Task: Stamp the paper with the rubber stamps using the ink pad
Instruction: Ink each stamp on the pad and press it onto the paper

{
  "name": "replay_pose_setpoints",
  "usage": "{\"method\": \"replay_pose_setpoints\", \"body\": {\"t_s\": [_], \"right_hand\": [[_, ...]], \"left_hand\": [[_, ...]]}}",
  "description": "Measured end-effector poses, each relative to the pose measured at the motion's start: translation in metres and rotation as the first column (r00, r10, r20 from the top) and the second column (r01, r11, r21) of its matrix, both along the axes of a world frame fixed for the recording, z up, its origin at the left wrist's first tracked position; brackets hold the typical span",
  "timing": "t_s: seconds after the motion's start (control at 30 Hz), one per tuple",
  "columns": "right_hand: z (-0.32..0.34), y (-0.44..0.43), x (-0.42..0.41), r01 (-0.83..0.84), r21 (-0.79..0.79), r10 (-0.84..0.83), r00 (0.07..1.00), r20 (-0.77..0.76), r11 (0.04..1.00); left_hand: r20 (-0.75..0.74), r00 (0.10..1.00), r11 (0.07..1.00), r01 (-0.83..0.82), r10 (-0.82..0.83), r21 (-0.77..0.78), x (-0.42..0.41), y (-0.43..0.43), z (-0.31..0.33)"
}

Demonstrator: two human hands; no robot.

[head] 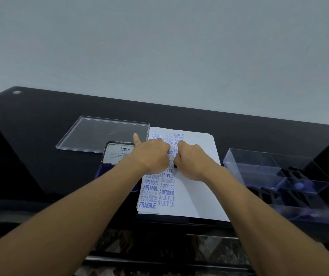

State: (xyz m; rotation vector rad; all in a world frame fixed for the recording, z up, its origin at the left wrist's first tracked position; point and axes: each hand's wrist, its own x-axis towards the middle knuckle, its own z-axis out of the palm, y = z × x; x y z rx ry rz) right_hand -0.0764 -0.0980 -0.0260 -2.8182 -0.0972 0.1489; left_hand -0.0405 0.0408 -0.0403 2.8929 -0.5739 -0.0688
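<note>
Head view: both hands meet mid-paper (196,186) on the black table (40,146). Right hand (192,161) is curled round a small dark stamp (175,166), of which only a sliver shows. Left hand (153,155) is curled beside it with one finger up; can't tell if it grips the stamp.

Risks: rocking the stamp would smear the print, loose sheets could slide, and the new print may overlap the crowded ones.

Ink pad (102,171) is open at left; its lid (118,154) reads "Artline". Blue prints on the paper: AMENDED, SAMPLE, AIR MAIL, FAX OUT, FRAGILE.
</note>
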Motion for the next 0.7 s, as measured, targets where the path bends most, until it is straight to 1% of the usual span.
{"method": "replay_pose_setpoints", "body": {"t_s": [0.17,0.37,0.5,0.7], "right_hand": [[-0.006,0.001,-0.007,0.01,0.0,-0.01,0.998,0.064,1.0],[-0.001,-0.001,0.005,0.014,0.014,-0.013,1.0,-0.018,1.0],[0.001,-0.001,0.006,0.017,0.011,-0.016,0.999,-0.037,1.0],[-0.005,0.003,-0.006,0.015,0.009,-0.016,0.999,0.05,1.0]], "left_hand": [[0.002,1.0,1.0,0.01,-0.01,0.0,-0.001,0.0,0.0],[-0.009,1.0,1.0,0.004,-0.004,-0.008,0.002,0.001,-0.001],[-0.009,1.0,1.0,0.008,-0.008,0.004,0.002,0.0,-0.001],[-0.004,1.0,1.0,0.002,-0.002,0.007,0.0,-0.001,0.0]]}}
